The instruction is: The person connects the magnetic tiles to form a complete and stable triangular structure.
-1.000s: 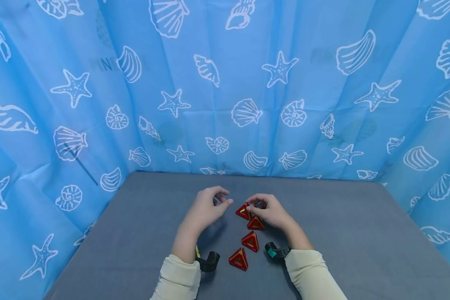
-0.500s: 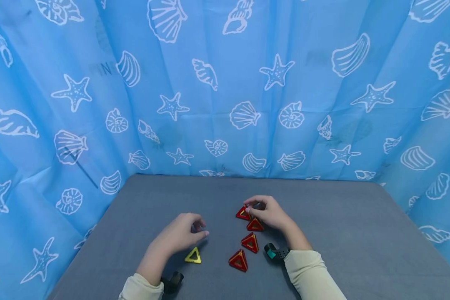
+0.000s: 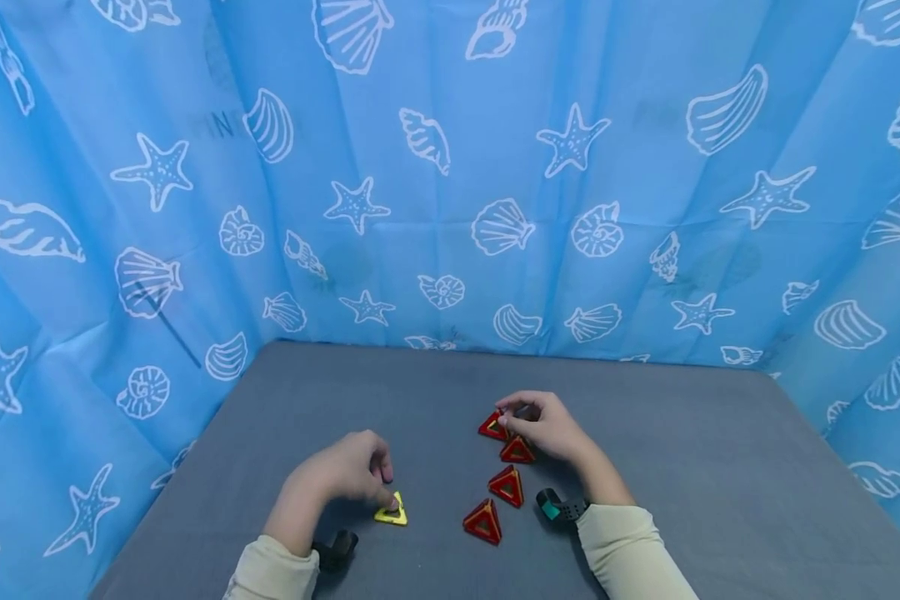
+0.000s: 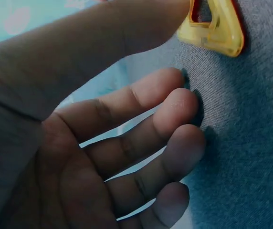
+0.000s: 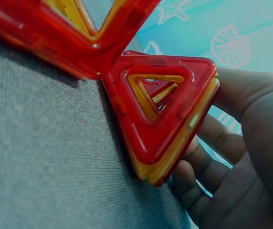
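A flat yellow triangular magnetic tile [image 3: 392, 511] lies on the table, with a red edge under it in the left wrist view. My left hand [image 3: 345, 468] touches it with the thumb; the other fingers [image 4: 167, 112] are relaxed and apart from it. Several red-and-yellow pieces built from triangular magnetic tiles form a bent row. At the far end, my right hand [image 3: 543, 425] pinches the farthest red piece [image 3: 491, 427] by its right corner, partly hiding it. Right by that hand is a second red piece [image 3: 518, 451]; in the right wrist view a red piece [image 5: 158, 143] hides some fingertips.
Two more red pieces, one mid-row [image 3: 507, 486] and one nearest [image 3: 483, 522], stand between the forearms. Black wrist-camera mounts hang below each wrist, the left mount [image 3: 336, 550] close to the grey table [image 3: 645, 433]. A blue shell-print curtain [image 3: 450, 192] rises behind the table.
My left hand has moved left and toward me from beside the row, then lowered its thumb onto the yellow tile. The right hand stays at the farthest red piece.
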The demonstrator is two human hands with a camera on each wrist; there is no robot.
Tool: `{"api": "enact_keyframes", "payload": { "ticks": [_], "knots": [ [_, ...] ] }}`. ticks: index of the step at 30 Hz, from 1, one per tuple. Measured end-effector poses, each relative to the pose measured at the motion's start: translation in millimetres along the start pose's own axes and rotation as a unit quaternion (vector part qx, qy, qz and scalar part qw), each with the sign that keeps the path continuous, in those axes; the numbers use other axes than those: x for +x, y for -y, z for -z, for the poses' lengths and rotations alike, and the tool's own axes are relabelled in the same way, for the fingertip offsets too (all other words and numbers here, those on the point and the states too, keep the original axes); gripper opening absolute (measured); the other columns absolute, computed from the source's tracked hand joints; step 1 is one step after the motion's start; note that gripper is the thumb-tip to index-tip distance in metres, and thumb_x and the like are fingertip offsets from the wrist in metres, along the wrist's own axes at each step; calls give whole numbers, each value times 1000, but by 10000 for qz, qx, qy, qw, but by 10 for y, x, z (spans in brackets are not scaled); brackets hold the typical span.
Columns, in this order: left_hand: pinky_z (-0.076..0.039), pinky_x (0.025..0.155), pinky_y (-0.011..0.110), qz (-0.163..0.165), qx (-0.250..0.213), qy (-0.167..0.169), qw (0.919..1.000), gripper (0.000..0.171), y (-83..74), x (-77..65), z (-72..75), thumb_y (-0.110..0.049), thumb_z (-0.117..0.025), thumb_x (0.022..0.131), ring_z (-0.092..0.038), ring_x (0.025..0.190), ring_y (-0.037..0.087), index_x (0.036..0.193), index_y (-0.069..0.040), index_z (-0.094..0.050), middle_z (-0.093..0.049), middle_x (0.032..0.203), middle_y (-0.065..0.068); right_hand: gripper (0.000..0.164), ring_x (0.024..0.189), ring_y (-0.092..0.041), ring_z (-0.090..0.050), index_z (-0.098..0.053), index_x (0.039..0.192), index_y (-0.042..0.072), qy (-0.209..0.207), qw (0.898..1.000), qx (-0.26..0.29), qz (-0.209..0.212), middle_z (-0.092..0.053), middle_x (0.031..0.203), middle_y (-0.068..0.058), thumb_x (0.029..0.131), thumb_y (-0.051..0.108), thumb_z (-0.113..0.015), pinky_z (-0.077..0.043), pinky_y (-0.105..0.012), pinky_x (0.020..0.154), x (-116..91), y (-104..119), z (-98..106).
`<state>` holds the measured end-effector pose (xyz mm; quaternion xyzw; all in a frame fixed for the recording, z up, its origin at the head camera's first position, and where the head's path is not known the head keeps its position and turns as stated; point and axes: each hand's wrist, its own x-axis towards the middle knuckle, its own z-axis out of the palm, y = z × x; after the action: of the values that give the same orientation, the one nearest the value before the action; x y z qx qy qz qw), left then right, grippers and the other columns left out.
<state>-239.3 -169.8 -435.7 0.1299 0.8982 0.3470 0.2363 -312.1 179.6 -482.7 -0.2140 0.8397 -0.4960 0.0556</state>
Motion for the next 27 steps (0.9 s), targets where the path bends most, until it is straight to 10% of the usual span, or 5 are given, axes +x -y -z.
{"api": "enact_keyframes", "payload": {
  "ticks": [27],
  "knots": [
    [-47, 66, 36, -221, 627, -1084, 9919, 11, -24, 81, -137, -2, -70, 99, -56, 74, 18, 92, -9, -66, -61, 85, 3, 27, 79, -16, -60, -73, 126, 1, -103, 9999, -8, 54, -73, 111, -16, 103, 15, -71, -52, -27, 67, -17, -1, 6]
  ]
}}
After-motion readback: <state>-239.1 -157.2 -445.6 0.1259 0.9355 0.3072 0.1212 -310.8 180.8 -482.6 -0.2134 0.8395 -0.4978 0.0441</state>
